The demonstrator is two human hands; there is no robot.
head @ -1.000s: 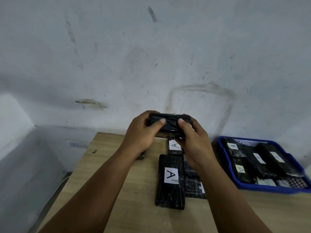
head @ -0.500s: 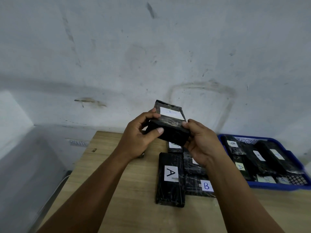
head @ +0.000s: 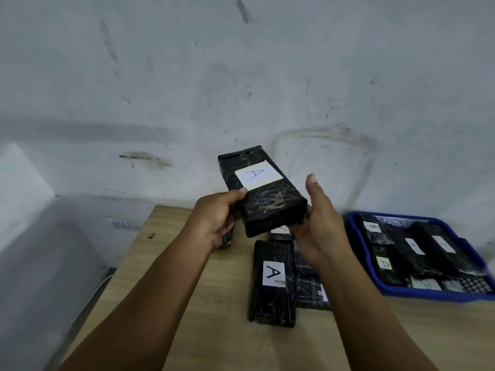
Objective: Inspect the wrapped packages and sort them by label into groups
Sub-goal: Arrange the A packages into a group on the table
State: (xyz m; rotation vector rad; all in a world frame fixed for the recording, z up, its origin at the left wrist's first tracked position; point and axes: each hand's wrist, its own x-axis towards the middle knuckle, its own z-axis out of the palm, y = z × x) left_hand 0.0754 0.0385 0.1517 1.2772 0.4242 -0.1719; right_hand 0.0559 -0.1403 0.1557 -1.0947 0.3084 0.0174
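A black wrapped package with a white label reading A is held tilted above the wooden table. My left hand grips its near left corner, thumb on top and fingers beneath. My right hand cradles the near right corner in its palm, thumb lifted off the wrap. On the table below lies another package labelled A. Beside it are more black packages, partly hidden by my right forearm.
A blue tray at the right holds several labelled black packages, some marked A. A small dark package peeks out under my left hand. A grey wall stands close behind the table; a ledge with a paper tag lies to the left.
The package was turned from end-on to label side up and lifted higher, showing the letter A. My right thumb came off it and my right hand moved under its right corner.
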